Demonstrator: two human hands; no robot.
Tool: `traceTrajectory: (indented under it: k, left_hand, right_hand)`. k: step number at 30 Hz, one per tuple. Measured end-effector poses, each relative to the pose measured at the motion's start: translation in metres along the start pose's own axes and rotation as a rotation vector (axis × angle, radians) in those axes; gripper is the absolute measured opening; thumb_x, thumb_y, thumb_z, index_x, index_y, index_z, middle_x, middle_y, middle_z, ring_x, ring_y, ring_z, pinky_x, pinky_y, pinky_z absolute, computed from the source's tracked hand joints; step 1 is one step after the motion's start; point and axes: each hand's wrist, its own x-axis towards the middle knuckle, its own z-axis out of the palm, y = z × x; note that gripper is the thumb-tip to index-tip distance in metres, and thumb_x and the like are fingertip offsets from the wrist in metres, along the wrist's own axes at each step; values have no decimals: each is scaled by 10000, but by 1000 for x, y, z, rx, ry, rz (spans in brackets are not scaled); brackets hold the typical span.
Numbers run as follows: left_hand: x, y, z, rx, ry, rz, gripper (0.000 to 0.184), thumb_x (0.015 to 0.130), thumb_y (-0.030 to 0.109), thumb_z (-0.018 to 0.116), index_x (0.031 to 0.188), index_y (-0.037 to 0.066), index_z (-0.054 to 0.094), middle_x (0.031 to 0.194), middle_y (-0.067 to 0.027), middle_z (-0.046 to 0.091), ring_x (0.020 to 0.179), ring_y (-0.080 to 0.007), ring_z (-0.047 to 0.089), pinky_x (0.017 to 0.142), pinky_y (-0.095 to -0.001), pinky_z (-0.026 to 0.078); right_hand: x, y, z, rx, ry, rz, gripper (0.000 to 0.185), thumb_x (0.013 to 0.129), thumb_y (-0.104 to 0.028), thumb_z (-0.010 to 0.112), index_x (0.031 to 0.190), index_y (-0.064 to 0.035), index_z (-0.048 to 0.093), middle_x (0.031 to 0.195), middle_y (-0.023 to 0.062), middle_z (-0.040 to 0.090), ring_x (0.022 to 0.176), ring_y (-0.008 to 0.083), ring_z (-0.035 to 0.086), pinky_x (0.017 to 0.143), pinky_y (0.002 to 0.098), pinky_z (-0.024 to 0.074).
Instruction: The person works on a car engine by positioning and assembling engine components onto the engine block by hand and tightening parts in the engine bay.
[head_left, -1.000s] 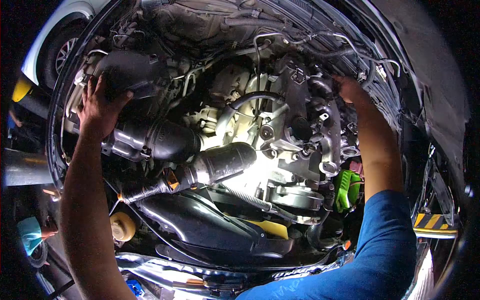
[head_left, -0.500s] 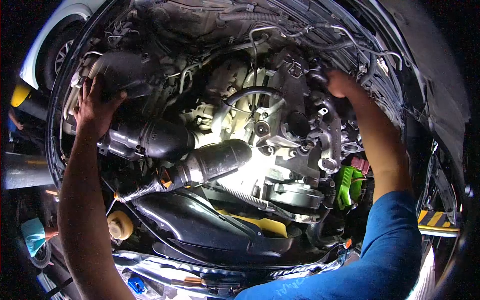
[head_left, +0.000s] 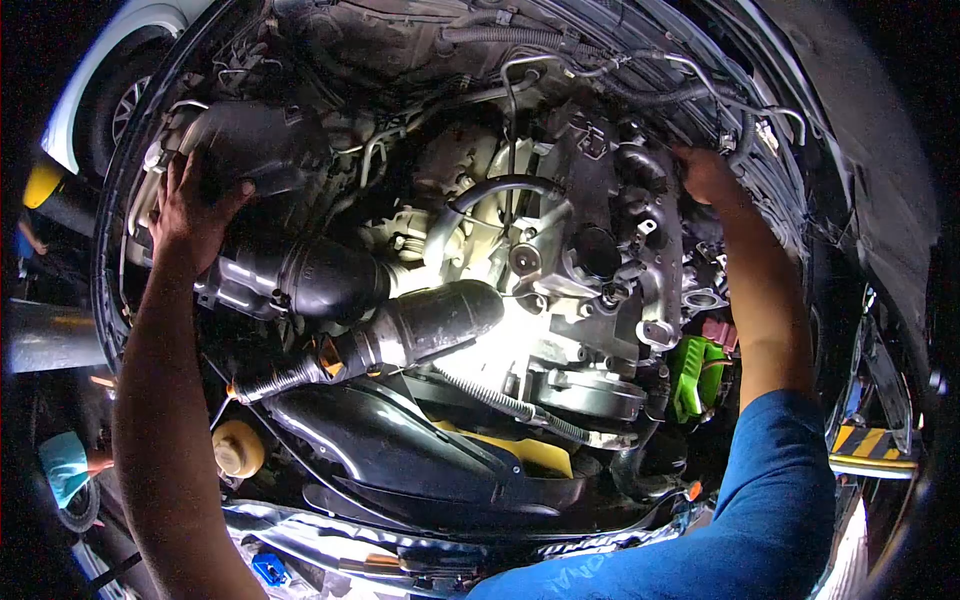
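Observation:
My left hand (head_left: 192,215) rests with spread fingers against the dark plastic cover (head_left: 250,145) at the upper left of the engine bay. At the far side of the engine (head_left: 590,215), my right hand (head_left: 708,176) reaches in beside the hoses and pipes. Its fingertips are hidden in shadow, so what they touch cannot be made out. A black intake hose (head_left: 430,325) lies across the middle under a bright light. The green part (head_left: 697,377) sits below my right forearm.
A yellowish round cap (head_left: 238,449) sits at the lower left, near the front edge. Another person's arm with a light blue sleeve (head_left: 64,468) shows at the far left. A wheel (head_left: 130,108) stands at the upper left, and a yellow-black striped block (head_left: 872,443) at the right.
My right hand moved inward to the left over the engine, then back out to the right. My left hand has stayed on the cover. The view has shifted slightly.

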Motion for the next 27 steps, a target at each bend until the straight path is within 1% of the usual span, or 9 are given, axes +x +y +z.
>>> traceTrajectory:
  k: [3, 9, 12, 15, 16, 19, 21, 24, 27]
  left_hand:
    - [-1, -1, -2, -13, -5, 13, 968, 752, 695, 614, 1492, 157, 295, 1552, -147, 246, 1426, -343, 242, 1110, -606, 193]
    - [0, 1, -2, -17, -12, 8, 977, 745, 699, 620, 1496, 167, 290, 1552, -169, 237, 1429, -349, 234, 1116, -592, 195]
    - [-1, -1, -4, -10, -19, -14, 978, 744, 702, 617, 1497, 171, 288, 1555, -175, 227, 1433, -345, 228, 1115, -600, 189]
    - [-3, 3, -5, -22, -42, -29, 982, 743, 710, 613, 1497, 173, 287, 1556, -180, 224, 1436, -341, 227, 1111, -609, 185]
    - [-2, 4, -8, -25, -48, -29, 983, 742, 712, 612, 1498, 173, 287, 1556, -182, 224, 1436, -339, 227, 1110, -612, 184]
    - [1, -2, 2, -13, 9, 19, 980, 741, 709, 614, 1497, 176, 289, 1555, -176, 229, 1433, -342, 234, 1107, -616, 187]
    - [2, -1, 2, 3, -9, 16, 976, 743, 705, 615, 1496, 178, 288, 1556, -171, 230, 1432, -344, 233, 1107, -614, 191]
    - [2, -2, -1, -32, -18, 14, 969, 746, 704, 609, 1495, 178, 289, 1557, -164, 229, 1430, -347, 237, 1107, -613, 195]
    - [1, 3, -4, -7, -28, 1, 966, 749, 707, 601, 1494, 176, 289, 1557, -164, 227, 1428, -349, 243, 1110, -612, 195]
  right_hand:
    - [10, 14, 16, -349, 26, 29, 660, 803, 3, 522, 1417, -227, 445, 1174, 226, 616, 1057, 361, 619, 918, 417, 505]
    - [13, 19, 15, -352, 25, 24, 694, 792, 10, 532, 1436, -218, 414, 1126, 246, 630, 1048, 364, 623, 914, 431, 507]
    - [30, 16, 22, -402, -148, 32, 634, 791, -12, 558, 1402, -152, 459, 1139, 252, 623, 1062, 366, 618, 921, 427, 504]
    - [24, 11, 26, -367, -146, 50, 531, 792, -38, 578, 1320, -67, 528, 1160, 253, 615, 1092, 366, 605, 946, 423, 488]
    - [17, 7, 26, -192, 4, -40, 455, 782, -48, 578, 1236, -18, 576, 1178, 244, 611, 1108, 372, 592, 962, 424, 472]
    - [25, -22, 19, -82, -120, -57, 467, 780, -82, 576, 1242, -15, 562, 1180, 247, 610, 1112, 390, 582, 964, 428, 465]
    - [24, -39, 19, -259, -129, -142, 480, 779, -135, 575, 1242, -11, 558, 1180, 247, 610, 1100, 399, 583, 959, 433, 467]
    - [-1, -62, -2, 76, -28, 53, 454, 795, -175, 581, 1221, -18, 575, 1159, 234, 623, 1069, 392, 595, 945, 434, 469]
    - [21, -28, 12, -363, -64, -207, 398, 827, -160, 563, 1204, -35, 589, 1133, 219, 639, 1056, 381, 602, 930, 434, 475]
